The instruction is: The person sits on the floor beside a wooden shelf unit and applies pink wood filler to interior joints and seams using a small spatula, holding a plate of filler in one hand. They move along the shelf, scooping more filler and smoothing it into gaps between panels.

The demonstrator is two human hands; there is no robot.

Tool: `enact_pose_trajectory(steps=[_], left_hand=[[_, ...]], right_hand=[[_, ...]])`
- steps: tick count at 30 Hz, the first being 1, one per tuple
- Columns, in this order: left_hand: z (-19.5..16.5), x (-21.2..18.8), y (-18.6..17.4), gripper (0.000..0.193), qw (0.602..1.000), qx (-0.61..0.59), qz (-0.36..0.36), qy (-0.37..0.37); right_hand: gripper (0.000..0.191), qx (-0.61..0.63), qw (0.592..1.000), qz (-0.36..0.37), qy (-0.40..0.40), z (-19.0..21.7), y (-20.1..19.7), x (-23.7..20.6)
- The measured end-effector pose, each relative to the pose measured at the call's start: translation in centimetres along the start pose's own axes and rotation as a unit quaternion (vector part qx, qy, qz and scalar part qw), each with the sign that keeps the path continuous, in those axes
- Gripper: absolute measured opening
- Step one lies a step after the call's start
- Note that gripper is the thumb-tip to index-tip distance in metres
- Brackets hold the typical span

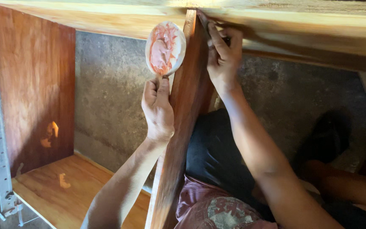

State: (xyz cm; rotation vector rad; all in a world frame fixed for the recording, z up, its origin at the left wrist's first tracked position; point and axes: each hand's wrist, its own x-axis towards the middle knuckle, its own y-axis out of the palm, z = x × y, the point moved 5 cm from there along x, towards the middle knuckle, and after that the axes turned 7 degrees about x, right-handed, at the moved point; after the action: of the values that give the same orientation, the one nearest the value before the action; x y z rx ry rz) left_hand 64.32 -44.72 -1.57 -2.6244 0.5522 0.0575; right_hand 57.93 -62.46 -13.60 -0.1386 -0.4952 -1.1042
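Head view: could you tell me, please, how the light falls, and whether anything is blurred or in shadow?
In the head view, sunlight brightens the top wooden beam and leaves small patches on the left panel; the right hand and its thin tool sit in shadow under the beam; the left hand and smeared round lid are evenly lit and fairly sharp.

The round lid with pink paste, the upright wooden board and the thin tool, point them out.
round lid (165, 47), head view, its paste-smeared face.
upright wooden board (187, 106), head view, its mid face.
thin tool (204, 22), head view, shaft above right fingers.

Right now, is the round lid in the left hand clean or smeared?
Smeared: the round lid, held up by the left hand, carries pinkish-red paste across its white face.
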Motion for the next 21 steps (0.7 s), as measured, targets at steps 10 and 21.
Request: enact_pose_trajectory(steps=[10,21], left_hand=[[-0.1,0.1,0.1,0.015,1.000,-0.008,-0.007,0.021],[-0.3,0.0,-0.1,0.024,0.999,0.024,0.001,0.030]], right_hand=[[0.071,0.036,0.999,0.006,0.005,-1.3,0.0,-1.1],[0.067,-0.016,1.000,0.019,-0.004,-2.1,-1.5,-0.6]])
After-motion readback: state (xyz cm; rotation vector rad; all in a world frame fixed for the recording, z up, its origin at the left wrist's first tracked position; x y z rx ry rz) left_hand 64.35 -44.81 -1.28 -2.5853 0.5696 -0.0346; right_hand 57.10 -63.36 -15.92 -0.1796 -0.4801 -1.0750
